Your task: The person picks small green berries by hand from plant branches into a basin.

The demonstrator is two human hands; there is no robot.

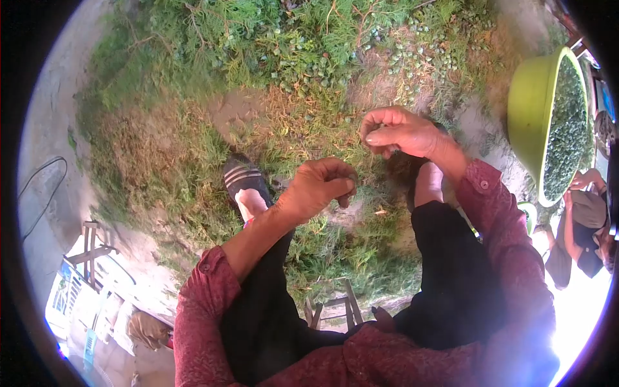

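My left hand hangs over the ground between my shoes, its fingers curled in and the thumb pressed against them. Farther forward and to the right, my right hand is also closed, thumb tip meeting the bent fingers. Whatever either hand may hold is too small or hidden to make out. Below both hands lies a layer of loose green conifer sprigs. A thicker heap of conifer branches lies ahead, with small pale-green cones among the foliage.
A lime-green basin full of small green cones is at the right. Another person is beyond it. Wooden stool parts show between my legs. Another wooden frame and a dark cable are on the left.
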